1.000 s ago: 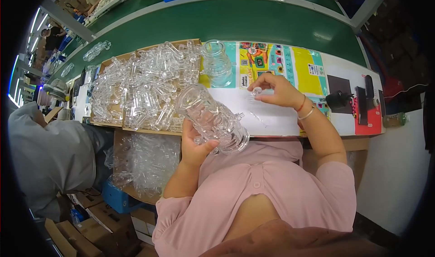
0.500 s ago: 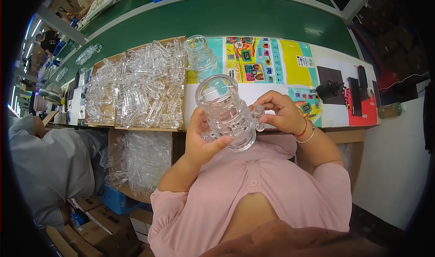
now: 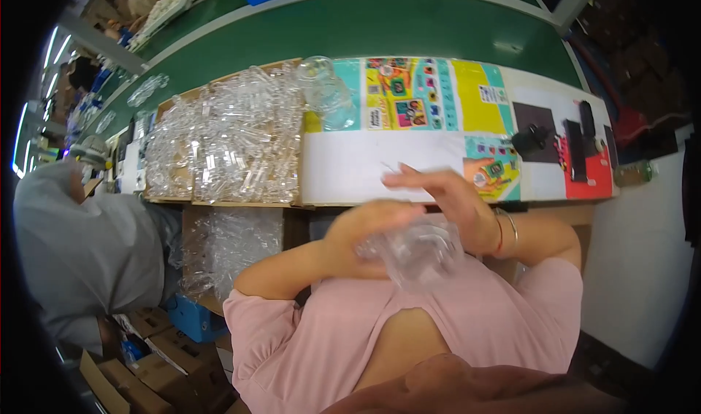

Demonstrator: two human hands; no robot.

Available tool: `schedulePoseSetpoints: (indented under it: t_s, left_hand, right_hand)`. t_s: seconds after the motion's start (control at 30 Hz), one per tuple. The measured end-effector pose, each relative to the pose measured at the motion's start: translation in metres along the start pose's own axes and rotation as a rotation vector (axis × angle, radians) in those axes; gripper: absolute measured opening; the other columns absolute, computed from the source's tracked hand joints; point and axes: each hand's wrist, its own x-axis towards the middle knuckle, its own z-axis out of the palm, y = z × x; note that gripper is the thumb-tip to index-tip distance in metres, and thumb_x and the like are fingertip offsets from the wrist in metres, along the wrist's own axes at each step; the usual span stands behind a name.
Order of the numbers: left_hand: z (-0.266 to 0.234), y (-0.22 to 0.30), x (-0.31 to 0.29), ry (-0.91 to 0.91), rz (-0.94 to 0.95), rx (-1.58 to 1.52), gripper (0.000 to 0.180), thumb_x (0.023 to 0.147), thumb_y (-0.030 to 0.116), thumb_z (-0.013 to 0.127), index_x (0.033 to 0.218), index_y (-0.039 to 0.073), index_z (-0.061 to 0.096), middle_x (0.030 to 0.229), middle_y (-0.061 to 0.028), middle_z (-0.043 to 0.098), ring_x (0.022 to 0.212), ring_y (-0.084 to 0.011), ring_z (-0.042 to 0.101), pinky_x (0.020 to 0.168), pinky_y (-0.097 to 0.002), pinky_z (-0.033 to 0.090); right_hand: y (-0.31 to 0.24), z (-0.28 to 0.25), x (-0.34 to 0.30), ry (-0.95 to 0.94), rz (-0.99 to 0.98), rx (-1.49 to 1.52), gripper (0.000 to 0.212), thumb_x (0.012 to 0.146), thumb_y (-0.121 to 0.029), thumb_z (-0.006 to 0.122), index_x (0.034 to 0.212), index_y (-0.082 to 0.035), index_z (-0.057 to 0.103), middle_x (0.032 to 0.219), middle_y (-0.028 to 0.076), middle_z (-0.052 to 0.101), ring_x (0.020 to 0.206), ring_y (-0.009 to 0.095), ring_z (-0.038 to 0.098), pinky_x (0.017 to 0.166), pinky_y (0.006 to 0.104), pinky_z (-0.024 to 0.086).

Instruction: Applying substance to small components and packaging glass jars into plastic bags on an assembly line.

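A clear, see-through tiered cylinder (image 3: pixel 427 253) is held low in front of my chest, tilted and smeared by motion. My left hand (image 3: pixel 365 235) is closed around one side of it, its fingers blurred. Just above and to the right, my right hand (image 3: pixel 460 202) has its fingers stretched out toward the left. It overlaps the cylinder's edge, and I cannot tell whether it touches. A similar clear tiered cylinder (image 3: pixel 325 96) stands on the bench beside the carton, beyond my hands.
A shallow carton (image 3: pixel 301 158) on the left holds many small clear parts. Below it, another box (image 3: pixel 237 246) contains clear plastic pieces. Printed sheets (image 3: pixel 478 100) cover the bench, with a black device (image 3: pixel 531 140) at right. A person in grey (image 3: pixel 95 246) sits at left.
The cylinder has been turned and brought lower, toward my chest. My left hand has moved right with it; my right fingers have left the side knob and straightened.
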Motion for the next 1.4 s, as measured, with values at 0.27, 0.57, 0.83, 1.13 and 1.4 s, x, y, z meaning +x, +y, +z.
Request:
schedulePoseSetpoints:
  t_s: [0.27,0.57,0.83,1.13,1.4]
  left_hand:
    - [0.028,0.009,-0.021,-0.089,0.226,0.196,0.053,0.069,0.022,0.071,0.118,0.01,0.053,0.117,-0.0187,0.047,0.103,-0.038,0.047,0.087,-0.0444,0.039]
    - [-0.013,0.009,0.015,0.057,0.005,-0.034,0.071,0.065,0.02,0.076,0.125,0.004,0.042,0.117,-0.0164,0.051,0.11,-0.0308,0.049,0.092,-0.0394,0.04]
    - [-0.185,-0.006,0.086,0.831,0.181,0.184,0.06,0.075,0.02,0.07,0.122,0.002,0.036,0.12,-0.0122,0.046,0.11,-0.0236,0.047,0.093,-0.0411,0.039]
    - [-0.327,-0.197,0.144,1.052,-0.597,-0.059,0.059,0.069,0.027,0.076,0.11,-0.004,0.047,0.088,-0.0132,0.058,0.062,-0.0163,0.057,0.053,-0.0312,0.05]
    - [-0.352,-0.257,0.118,0.524,-0.818,0.925,0.062,0.066,0.023,0.071,0.119,0.003,0.047,0.11,-0.0186,0.056,0.101,-0.032,0.055,0.086,-0.0364,0.044]
  right_hand:
    - [0.005,0.007,-0.037,-0.336,-0.297,-0.438,0.054,0.094,-0.039,0.022,0.117,0.003,0.047,0.124,0.024,0.044,0.117,0.036,0.043,0.097,0.047,0.033]
    - [0.0,0.005,0.014,0.112,-0.237,-0.128,0.054,0.092,-0.043,0.028,0.115,0.003,0.047,0.119,0.023,0.047,0.111,0.029,0.045,0.103,0.043,0.024]
    - [-0.022,-0.038,-0.015,-0.016,-0.065,-0.75,0.025,0.081,-0.021,0.054,0.097,-0.002,0.056,0.103,0.015,0.058,0.091,0.026,0.056,0.093,0.0387,0.034]
    - [-0.008,-0.038,-0.028,0.12,0.151,-0.825,0.015,0.076,-0.002,0.057,0.091,0.0,0.06,0.092,0.012,0.061,0.085,0.024,0.059,0.075,0.0305,0.047]
    - [0.012,-0.062,-0.048,0.47,0.039,-1.096,0.02,0.086,-0.014,0.048,0.1,-0.001,0.054,0.104,0.017,0.056,0.098,0.028,0.053,0.088,0.0364,0.039]
